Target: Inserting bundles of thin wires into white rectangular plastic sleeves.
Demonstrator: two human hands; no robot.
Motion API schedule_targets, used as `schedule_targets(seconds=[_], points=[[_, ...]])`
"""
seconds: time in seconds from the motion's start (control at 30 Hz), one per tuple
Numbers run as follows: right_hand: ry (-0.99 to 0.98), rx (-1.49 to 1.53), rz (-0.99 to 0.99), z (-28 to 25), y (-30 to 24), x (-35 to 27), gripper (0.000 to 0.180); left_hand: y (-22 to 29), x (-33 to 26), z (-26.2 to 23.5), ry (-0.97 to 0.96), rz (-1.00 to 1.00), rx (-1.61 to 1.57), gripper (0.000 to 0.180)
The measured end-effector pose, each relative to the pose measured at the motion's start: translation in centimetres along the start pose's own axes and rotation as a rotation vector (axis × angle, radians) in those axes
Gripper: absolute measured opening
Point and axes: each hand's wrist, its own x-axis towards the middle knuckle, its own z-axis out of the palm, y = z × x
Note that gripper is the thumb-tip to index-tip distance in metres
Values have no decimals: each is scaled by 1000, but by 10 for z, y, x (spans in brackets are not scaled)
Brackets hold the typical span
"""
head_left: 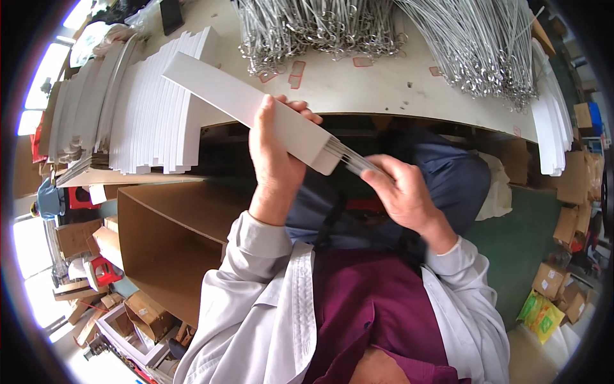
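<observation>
My left hand (274, 144) is closed around a long, narrow white box (220, 91), held slantwise above my lap. Its far end points up and left, and its near end faces my right hand (406, 192). Between the fingers and thumb of that hand is a small bundle of thin metal rods (350, 160). The rods reach into the box's near end; how deep they sit inside is hidden. Some blur lies over the right fingertips.
Large bundles of looped metal wires (320, 32) lie on the white table (371, 89), with another wire bundle (476, 51) to the right. Flat white boxes (157, 105) stand in a row at left. A big open cardboard box (173, 237) is below them. White boxes (551, 115) lie at the right edge.
</observation>
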Motion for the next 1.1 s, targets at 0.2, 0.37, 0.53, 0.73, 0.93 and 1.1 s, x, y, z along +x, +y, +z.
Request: schedule_targets(seconds=[0.2, 0.37, 0.53, 0.73, 0.93, 1.1], points=[[218, 104, -152, 36, 6, 35, 44, -38, -27, 6, -94, -44, 75, 39], [70, 139, -44, 16, 16, 31, 45, -18, -38, -18, -250, -264, 468, 48], [25, 108, -44, -12, 14, 26, 48, 38, -72, -15, -687, 411, 1532, 42], [-103, -110, -197, -15, 7, 23, 47, 39, -32, 7, -1050, 613, 1933, 78], [62, 140, -82, -31, 28, 14, 38, 16, -33, -14, -994, 556, 1941, 74], [-7, 348, 217, -43, 30, 5, 34, 7, -39, -18, -928, 460, 1922, 65]])
